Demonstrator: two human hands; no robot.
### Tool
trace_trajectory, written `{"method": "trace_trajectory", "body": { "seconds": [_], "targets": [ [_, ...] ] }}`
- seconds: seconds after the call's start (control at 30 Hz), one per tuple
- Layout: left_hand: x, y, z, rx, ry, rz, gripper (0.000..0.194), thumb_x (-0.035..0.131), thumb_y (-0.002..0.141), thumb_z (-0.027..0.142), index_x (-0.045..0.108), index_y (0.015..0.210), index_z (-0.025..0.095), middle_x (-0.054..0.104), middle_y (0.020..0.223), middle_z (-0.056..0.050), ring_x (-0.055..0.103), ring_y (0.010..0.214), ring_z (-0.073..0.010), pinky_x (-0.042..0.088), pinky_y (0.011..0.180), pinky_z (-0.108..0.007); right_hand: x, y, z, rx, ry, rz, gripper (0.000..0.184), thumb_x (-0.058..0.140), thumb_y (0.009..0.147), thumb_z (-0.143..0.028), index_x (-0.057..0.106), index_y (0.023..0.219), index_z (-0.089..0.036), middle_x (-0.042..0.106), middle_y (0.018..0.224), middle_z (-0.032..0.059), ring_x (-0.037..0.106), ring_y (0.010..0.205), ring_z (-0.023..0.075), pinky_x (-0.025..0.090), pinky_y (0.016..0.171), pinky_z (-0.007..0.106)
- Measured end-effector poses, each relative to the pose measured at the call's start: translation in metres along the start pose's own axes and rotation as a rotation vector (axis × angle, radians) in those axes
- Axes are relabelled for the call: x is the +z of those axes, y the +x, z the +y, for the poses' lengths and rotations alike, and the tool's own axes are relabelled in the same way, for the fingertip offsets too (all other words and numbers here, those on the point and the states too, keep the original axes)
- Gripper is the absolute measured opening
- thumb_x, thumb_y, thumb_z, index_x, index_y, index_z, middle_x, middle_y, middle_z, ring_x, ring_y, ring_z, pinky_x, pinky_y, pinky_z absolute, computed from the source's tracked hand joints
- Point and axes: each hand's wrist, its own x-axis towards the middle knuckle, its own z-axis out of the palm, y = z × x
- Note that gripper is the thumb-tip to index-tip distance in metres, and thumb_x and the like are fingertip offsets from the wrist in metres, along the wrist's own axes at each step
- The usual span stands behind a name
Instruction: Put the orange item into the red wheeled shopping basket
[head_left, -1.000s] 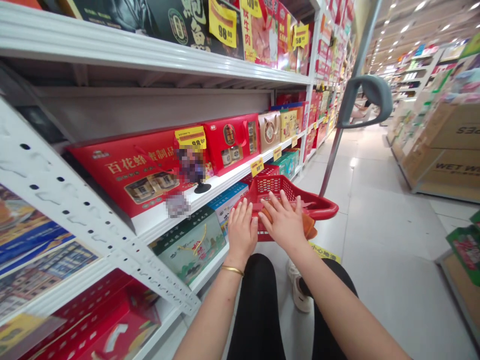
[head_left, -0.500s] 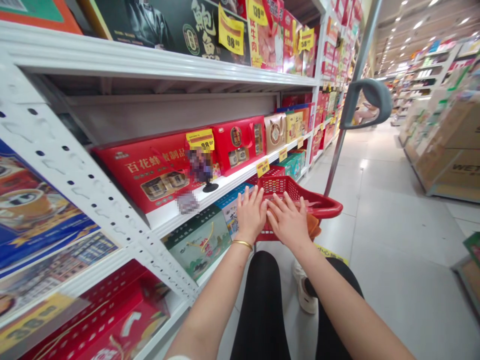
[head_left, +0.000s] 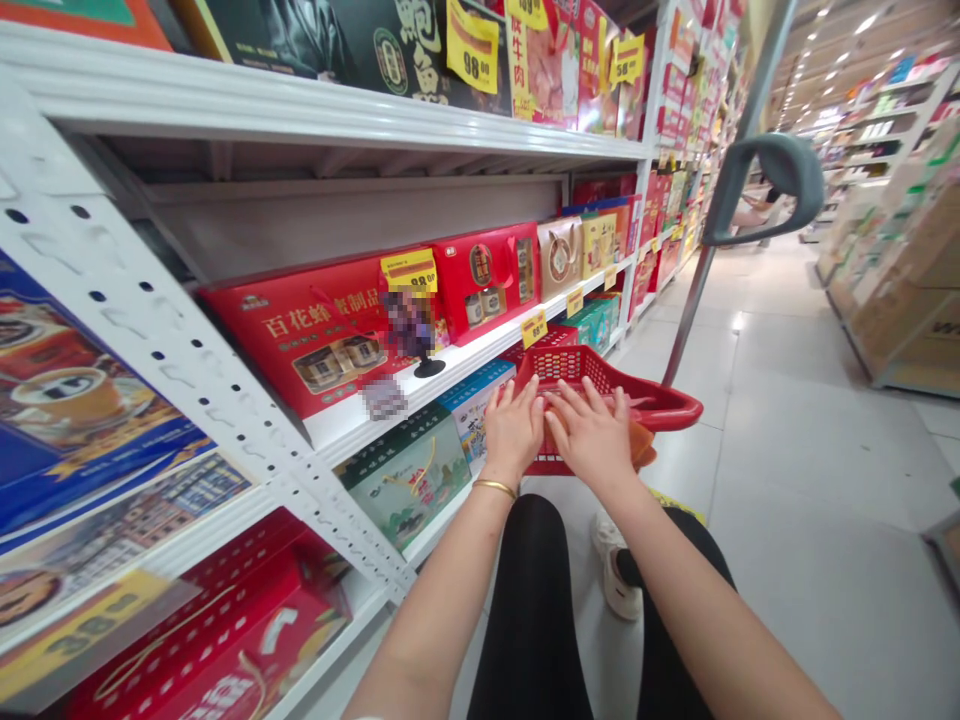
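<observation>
My left hand is stretched out with fingers extended, a gold bangle on its wrist. Close beside it, my right hand has its fingers spread, palm down. Both appear above the near part of a red shopping basket; whether they touch it I cannot tell. Something orange-brown shows at the basket's side, partly behind my right hand. A small figurine, blurred out, stands on a black round base on the shelf at the left, with a blurred grey piece next to it.
White shelving runs along the left, with a red gift box and green boxes below. A grey pole handle rises past the basket. Stacked cartons line the right of the tiled aisle.
My hands have come closer together, with fingers still extended. The view has shifted, so the shelf goods and basket sit a little farther right. The figurine stays in place.
</observation>
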Motion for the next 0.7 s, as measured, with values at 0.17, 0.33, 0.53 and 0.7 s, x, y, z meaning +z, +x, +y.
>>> {"method": "trace_trajectory", "body": {
  "seconds": [0.17,0.33,0.53,0.7],
  "targets": [
    [0.001,0.000,0.002,0.003,0.018,-0.010,0.050,0.033,0.115,0.032,0.059,0.156,0.020,0.070,0.149,-0.007,0.058,0.147,-0.0283,0.038,0.127,-0.053,-0.003,-0.002,0.008,-0.035,0.044,-0.025,0.045,0.043,0.112,-0.044,0.069,0.145,-0.029,0.061,0.158,0.0044,0.044,0.155,0.0340,0.013,0.131,0.069],
    [-0.003,0.000,0.008,-0.034,0.102,-0.029,0.051,0.033,0.116,0.038,0.057,0.158,0.021,0.060,0.159,-0.008,0.051,0.153,-0.0276,0.036,0.129,-0.048,-0.014,-0.015,0.054,0.250,-0.018,0.020,0.046,0.042,0.112,-0.045,0.066,0.149,-0.033,0.053,0.165,0.0047,0.036,0.159,0.0393,0.014,0.126,0.081],
    [-0.006,0.002,0.008,-0.060,0.174,-0.058,0.052,0.031,0.116,0.039,0.055,0.160,0.024,0.051,0.167,-0.006,0.045,0.157,-0.0271,0.035,0.130,-0.046,-0.007,0.003,0.018,0.099,-0.036,-0.019,0.045,0.041,0.112,-0.044,0.072,0.142,-0.031,0.056,0.163,0.0037,0.036,0.159,0.0394,0.009,0.126,0.081],
    [-0.004,0.002,0.008,-0.048,0.191,-0.078,0.051,0.031,0.116,0.039,0.060,0.155,0.023,0.058,0.162,-0.008,0.049,0.154,-0.0269,0.036,0.129,-0.046,-0.006,0.003,0.010,-0.022,-0.001,-0.051,0.045,0.041,0.112,-0.045,0.071,0.142,-0.031,0.059,0.160,0.0039,0.042,0.156,0.0352,0.012,0.130,0.074]
  ]
}}
